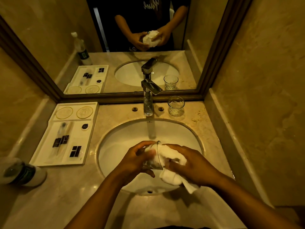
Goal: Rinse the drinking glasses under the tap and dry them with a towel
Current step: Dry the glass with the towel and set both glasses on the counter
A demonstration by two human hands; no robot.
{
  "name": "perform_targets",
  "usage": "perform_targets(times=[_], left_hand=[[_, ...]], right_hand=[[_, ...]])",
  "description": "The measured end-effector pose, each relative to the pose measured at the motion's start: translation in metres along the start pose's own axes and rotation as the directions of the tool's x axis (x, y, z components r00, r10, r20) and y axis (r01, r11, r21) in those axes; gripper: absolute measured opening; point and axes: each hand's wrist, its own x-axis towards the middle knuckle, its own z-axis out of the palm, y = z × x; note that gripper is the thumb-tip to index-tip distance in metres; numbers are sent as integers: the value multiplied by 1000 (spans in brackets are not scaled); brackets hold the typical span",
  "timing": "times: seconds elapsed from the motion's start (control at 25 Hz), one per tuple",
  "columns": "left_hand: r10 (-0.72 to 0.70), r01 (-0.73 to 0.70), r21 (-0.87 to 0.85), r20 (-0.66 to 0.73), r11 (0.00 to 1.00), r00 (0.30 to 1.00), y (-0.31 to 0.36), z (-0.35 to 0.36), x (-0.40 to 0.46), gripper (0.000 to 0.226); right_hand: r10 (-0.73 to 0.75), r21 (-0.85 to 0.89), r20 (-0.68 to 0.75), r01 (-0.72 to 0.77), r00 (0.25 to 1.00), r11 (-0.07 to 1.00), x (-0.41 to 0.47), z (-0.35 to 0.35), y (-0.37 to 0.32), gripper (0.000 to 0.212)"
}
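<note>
Over the white sink basin (115, 146), my left hand (132, 161) grips a clear drinking glass (152, 162) lying on its side, mouth pointing right. My right hand (193, 167) holds a white towel (170, 162) and pushes part of it into the glass's mouth. The towel's loose end hangs down below my right hand. A second clear glass (175, 105) stands upright on the counter right of the chrome tap (149, 98). I cannot tell whether water runs from the spout.
A white amenity tray (49, 156) with small black packets sits on the left counter. A plastic bottle (23, 173) lies at the near left edge. A framed mirror (125, 47) rises behind the tap; walls close in on both sides.
</note>
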Motion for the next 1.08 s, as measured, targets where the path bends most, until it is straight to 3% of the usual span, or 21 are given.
perform_targets(times=[0.04,0.16,0.28,0.4,0.52,0.68,0.72,0.8,0.84,0.92,1.0,1.04,1.08], left_hand=[[-33,30,-29,-83,999,996,3,8,1,41],[-169,181,10,-302,983,938,9,23,6,42],[-180,199,19,-348,980,920,10,26,11,40],[-53,102,109,-384,989,922,9,27,9,33],[89,-4,212,-397,977,914,8,26,6,30],[253,-106,377,-366,920,896,9,23,3,26],[323,-156,438,-340,885,883,9,23,4,23],[482,-279,588,-221,759,848,14,20,10,17],[539,-338,628,-155,701,828,18,18,13,18],[577,-414,570,-135,710,805,25,18,19,20],[506,-397,418,-190,817,841,28,24,21,28],[402,-334,291,-215,896,890,30,27,20,35],[235,-211,130,-214,969,948,33,29,19,41]], right_hand=[[-17,-127,-49,11,999,992,0,5,-1,61],[-130,-509,29,127,991,851,3,10,-2,67],[-165,-586,38,156,986,795,13,12,0,66],[-67,-347,-9,60,998,936,20,19,-2,45],[48,167,-11,-45,999,985,23,26,-7,11],[211,531,68,-214,975,820,15,25,-20,14],[285,631,111,-289,952,720,9,22,-24,15],[397,804,256,-422,881,419,2,22,-22,24],[404,810,318,-467,858,355,9,26,-23,27],[273,746,374,-462,886,479,4,25,-19,32],[351,547,281,-449,893,706,8,15,-22,31],[234,437,130,-268,963,859,15,5,-18,30],[83,371,-52,-58,995,927,23,-2,-9,31]])
